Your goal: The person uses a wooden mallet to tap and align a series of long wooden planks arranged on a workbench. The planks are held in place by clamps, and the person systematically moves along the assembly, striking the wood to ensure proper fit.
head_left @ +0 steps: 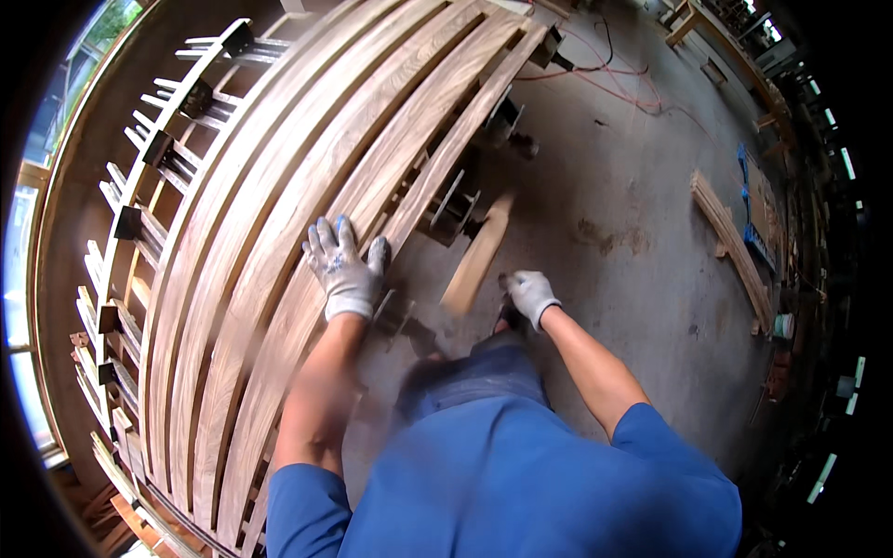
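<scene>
My left hand, in a pale work glove with bluish fingertips, lies flat with its fingers spread on a long wooden board. That board is one of several set edge to edge with gaps between them in a clamp rack. My right hand, gloved too, hangs low right of the rack with its fingers curled closed. Something dark shows at its fingers, too small to make out. Left of that hand a light wooden piece slants beside a metal clamp end; its outline is blurred.
Metal clamp bars stick out along the rack's far left side, near a window. On the concrete floor at right lies a stack of boards. A red hose winds across the floor farther off.
</scene>
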A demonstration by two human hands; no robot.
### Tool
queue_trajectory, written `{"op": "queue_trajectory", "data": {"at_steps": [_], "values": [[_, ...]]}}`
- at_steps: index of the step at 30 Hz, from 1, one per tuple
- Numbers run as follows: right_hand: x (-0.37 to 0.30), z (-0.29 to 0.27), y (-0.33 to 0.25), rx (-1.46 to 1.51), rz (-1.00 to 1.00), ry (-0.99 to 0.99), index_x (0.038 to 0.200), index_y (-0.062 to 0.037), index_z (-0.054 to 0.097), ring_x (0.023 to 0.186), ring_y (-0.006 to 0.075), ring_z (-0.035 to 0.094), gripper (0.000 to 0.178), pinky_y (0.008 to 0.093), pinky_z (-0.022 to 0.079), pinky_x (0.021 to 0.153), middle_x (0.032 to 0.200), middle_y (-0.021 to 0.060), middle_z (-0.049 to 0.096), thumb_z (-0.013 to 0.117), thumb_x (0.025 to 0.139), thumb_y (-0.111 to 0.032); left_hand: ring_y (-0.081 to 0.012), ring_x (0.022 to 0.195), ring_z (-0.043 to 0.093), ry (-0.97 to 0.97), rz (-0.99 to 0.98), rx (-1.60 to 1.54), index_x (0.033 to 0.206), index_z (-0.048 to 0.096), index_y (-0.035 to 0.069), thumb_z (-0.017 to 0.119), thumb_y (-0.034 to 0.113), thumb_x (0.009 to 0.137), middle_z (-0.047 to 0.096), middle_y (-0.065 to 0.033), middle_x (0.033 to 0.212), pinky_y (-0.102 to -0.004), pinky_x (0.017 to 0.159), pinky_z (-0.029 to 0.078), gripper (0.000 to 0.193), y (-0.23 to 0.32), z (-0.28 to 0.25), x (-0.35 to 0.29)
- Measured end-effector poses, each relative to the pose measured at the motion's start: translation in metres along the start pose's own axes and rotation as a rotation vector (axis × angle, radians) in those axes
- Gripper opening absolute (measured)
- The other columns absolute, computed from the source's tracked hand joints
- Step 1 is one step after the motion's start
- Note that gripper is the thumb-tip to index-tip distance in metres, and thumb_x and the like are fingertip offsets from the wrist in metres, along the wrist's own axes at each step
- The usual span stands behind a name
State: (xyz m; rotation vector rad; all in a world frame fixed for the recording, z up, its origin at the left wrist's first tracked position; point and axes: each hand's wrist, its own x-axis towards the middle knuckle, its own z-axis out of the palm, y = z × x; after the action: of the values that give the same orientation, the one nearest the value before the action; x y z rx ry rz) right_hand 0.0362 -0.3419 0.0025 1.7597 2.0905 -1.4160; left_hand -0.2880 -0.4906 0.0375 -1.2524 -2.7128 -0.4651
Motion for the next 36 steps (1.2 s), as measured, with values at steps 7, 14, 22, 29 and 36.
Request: {"op": "queue_trajectory", "data": {"at_steps": [7,14,22,29,36], "values": [[0.096,-0.012,0.006,0.940,0.307,0.045,0.122,-0.0055,0.074,0.087,0.0232,0.075,0.073,0.0403,0.058,0.077,0.102,0.0126,0.079,0.052,0.104,-0.073,-0.0485,0.159,0.028,-0.033,-0.032,-0.015,0.157,0.053,0.007,0.072,0.054,0.095,0.038,-0.0280,0.169,-0.0631,0.131,0.016,0.081,0.010,-0.008,0.003],[0.124,-0.034,-0.035,1.285,0.009,-0.050,0.128,-0.0037,0.069,0.102,0.0257,0.073,0.079,0.0472,0.058,0.098,0.119,0.0130,0.076,0.053,0.102,-0.077,-0.0489,0.159,0.029,-0.021,-0.024,0.003,0.156,0.054,0.009,0.074,0.052,0.093,0.039,-0.0262,0.169,-0.0631,0.131,0.018,0.078,0.009,-0.006,0.002],[-0.039,-0.025,-0.088,0.245,-0.922,0.313,0.128,-0.0006,0.070,0.112,0.0348,0.072,0.062,0.0447,0.055,0.101,0.111,0.0176,0.076,0.064,0.103,-0.058,-0.0514,0.156,0.033,0.008,0.013,0.007,0.156,0.055,0.007,0.073,0.052,0.094,0.043,-0.0304,0.164,-0.0627,0.130,0.021,0.078,0.006,-0.001,0.000],[-0.011,0.040,0.015,-0.931,-0.373,-0.784,0.130,-0.0137,0.077,0.122,0.0374,0.071,0.044,0.0461,0.052,0.107,0.133,0.0168,0.075,0.056,0.101,-0.040,-0.0522,0.155,0.034,0.030,-0.010,0.016,0.153,0.058,0.006,0.073,0.053,0.094,0.044,-0.0312,0.164,-0.0643,0.129,0.021,0.077,0.006,0.000,-0.001],[0.144,-0.029,0.089,0.474,0.007,-0.290,0.114,-0.0067,0.075,0.088,0.0288,0.076,0.054,0.0450,0.061,0.080,0.095,0.0103,0.079,0.068,0.099,-0.058,-0.0494,0.158,0.030,-0.011,-0.012,-0.027,0.155,0.056,0.006,0.072,0.055,0.094,0.039,-0.0309,0.167,-0.0635,0.132,0.016,0.080,0.011,-0.002,0.005]]}}
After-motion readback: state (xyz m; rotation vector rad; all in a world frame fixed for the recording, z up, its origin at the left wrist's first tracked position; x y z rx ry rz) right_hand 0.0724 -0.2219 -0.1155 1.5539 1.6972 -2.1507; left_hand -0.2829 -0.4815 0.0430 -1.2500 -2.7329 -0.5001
